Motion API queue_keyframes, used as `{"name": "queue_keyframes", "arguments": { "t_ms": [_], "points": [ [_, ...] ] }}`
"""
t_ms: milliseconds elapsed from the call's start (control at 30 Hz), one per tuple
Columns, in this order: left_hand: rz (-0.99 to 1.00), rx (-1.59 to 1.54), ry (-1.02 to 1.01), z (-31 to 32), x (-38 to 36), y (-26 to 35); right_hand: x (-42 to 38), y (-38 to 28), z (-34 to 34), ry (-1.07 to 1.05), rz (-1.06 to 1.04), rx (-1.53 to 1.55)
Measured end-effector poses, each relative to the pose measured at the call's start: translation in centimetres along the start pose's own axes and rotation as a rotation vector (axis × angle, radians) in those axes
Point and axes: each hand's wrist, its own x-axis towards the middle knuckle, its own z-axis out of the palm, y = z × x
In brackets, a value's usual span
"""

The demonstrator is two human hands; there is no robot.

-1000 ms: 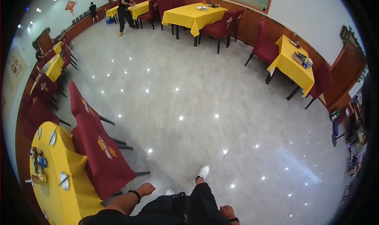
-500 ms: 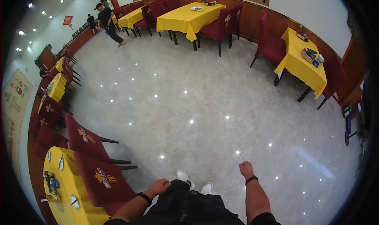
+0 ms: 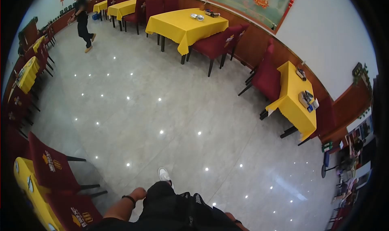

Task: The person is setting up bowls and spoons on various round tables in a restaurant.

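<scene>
A: Where is your left hand (image 3: 139,193), and what is nearest to it?

B: You have it low in the view, with a dark band (image 3: 129,199) at the wrist, just beside your dark trousers (image 3: 158,194). The nearest furniture is the dark red chair (image 3: 73,208) at the lower left, which stands beside a table with yellow cloth (image 3: 39,202). A 2nd red chair (image 3: 50,162) stands just behind it.

A: And your right hand (image 3: 229,216)?

B: It shows only partly at the bottom edge, against your dark clothing.

A: Are your fingers wide or narrow?

B: I cannot tell for either of your 2 hands. The left is small and blurred, the right is mostly hidden.

A: What else is around you?

B: Your white shoe (image 3: 163,174) is on the grey floor (image 3: 182,113). At the upper left, well apart from you, there is a person in dark clothes and a cap (image 3: 82,22). At the right, a smaller yellow table (image 3: 293,109) bears a box of items (image 3: 304,98).
</scene>
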Motion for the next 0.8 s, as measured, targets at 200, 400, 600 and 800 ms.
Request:
{"name": "queue_keyframes", "arguments": {
  "t_ms": [200, 400, 600, 800],
  "points": [
    [-0.015, -0.655, 0.491, -21.2, 8.4, 1.8, 2.9, -1.7, -6.8, 0.087, -0.015, -0.245],
    [-0.074, -0.86, 0.497, -28.6, 12.7, 5.0, 12.9, -14.3, -20.5, 0.303, 0.169, 0.624],
    [0.016, -0.216, 0.117, -24.5, 14.5, 0.4, 25.4, -16.5, -30.2, 0.253, -0.019, 0.434],
    [-0.15, -0.637, 0.426, -36.1, 10.7, 4.6, 39.6, -9.4, -40.1, 0.133, 0.141, -0.057]
  ]
}}
